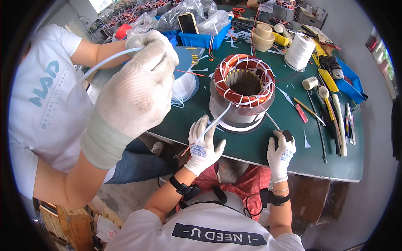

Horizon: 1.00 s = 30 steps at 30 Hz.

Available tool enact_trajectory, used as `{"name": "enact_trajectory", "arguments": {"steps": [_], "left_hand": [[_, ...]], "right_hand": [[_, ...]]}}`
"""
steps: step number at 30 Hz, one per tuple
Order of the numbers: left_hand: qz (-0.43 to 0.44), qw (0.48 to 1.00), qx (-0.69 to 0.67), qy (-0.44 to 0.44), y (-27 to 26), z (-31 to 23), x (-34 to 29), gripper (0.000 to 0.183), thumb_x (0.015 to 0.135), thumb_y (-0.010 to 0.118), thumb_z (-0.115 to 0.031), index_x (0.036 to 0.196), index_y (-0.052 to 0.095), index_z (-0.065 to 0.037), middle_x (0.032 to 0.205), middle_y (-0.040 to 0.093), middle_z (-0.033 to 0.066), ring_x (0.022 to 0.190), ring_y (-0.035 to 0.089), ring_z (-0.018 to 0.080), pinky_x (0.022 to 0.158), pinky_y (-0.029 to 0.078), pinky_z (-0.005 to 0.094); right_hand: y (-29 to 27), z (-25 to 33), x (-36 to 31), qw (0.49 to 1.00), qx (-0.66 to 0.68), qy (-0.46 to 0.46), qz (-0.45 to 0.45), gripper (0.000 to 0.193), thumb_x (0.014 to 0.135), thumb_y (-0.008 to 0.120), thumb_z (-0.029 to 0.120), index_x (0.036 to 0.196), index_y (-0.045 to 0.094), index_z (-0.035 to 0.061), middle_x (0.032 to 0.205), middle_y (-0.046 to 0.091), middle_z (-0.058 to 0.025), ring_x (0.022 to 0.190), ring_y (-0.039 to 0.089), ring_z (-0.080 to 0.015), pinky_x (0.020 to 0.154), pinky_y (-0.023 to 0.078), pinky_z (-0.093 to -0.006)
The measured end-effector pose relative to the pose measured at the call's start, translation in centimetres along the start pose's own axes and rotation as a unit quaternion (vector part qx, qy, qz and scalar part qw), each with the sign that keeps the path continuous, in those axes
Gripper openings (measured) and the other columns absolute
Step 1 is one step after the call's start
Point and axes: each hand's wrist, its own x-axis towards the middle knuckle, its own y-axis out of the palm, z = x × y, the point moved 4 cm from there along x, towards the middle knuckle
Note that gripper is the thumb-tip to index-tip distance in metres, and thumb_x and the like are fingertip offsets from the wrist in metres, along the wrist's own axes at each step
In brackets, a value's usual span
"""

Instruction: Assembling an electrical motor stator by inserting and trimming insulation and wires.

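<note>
White knitted glove covers the co-worker's hand, which is nearest to us at the left; its folded fingers pinch a pale bent tube. Our left hand, gloved also, spreads its thumb away from its fingers just beside the stator; a white sleeve crosses in front of this hand, and we cannot tell whether we grip it. Our right hand folds around the black handle of a thin metal tool, whose shaft reaches to the stator. Copper-red and laced with white, the stator stands upright before us, near the edge of the green table. Farther, at the right, we see a white-headed mallet and, behind it, a white thread spool. Beyond the stator, a blue tray bears clear plastic bags and a phone leans there.
</note>
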Motion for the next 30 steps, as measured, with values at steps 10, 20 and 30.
{"name": "enact_trajectory", "arguments": {"steps": [10, 20, 30], "left_hand": [[-0.011, 0.969, -0.205, -0.141, -2.4, 0.5, 3.3, 0.091, 0.081, 0.078, -0.005, 0.154, 0.024, 0.005, 0.157, 0.028, 0.0307, 0.146, 0.030, 0.0429, 0.122, 0.022, 0.0498], [0.055, 0.881, -0.408, -0.231, 0.7, -2.4, 7.0, 0.116, 0.075, 0.085, -0.011, 0.156, 0.004, 0.009, 0.151, 0.032, 0.0310, 0.138, 0.043, 0.0365, 0.113, 0.039, 0.0414], [0.040, 0.906, -0.393, -0.155, -0.1, -1.8, 7.4, 0.119, 0.075, 0.087, -0.018, 0.156, 0.004, 0.010, 0.149, 0.032, 0.0325, 0.133, 0.048, 0.0386, 0.109, 0.043, 0.0442]], "right_hand": [[-3.6, 0.9, 4.7, 0.903, 0.387, 0.181, 0.032, 0.020, 0.095, 0.061, 0.005, 0.111, 0.067, -0.0044, 0.102, 0.068, -0.0049, 0.091, 0.060, -0.0104, 0.080, 0.050, -0.0245], [-4.3, 6.5, 10.2, 0.835, 0.529, 0.103, 0.109, 0.020, 0.093, 0.073, 0.012, 0.107, 0.071, -0.0019, 0.095, 0.071, -0.0040, 0.082, 0.060, -0.0076, 0.075, 0.050, -0.0237], [-3.1, 5.3, 7.3, 0.839, 0.530, 0.122, 0.022, 0.020, 0.088, 0.079, 0.008, 0.105, 0.074, -0.0026, 0.098, 0.071, -0.0050, 0.081, 0.062, -0.0084, 0.078, 0.051, -0.0238]]}}
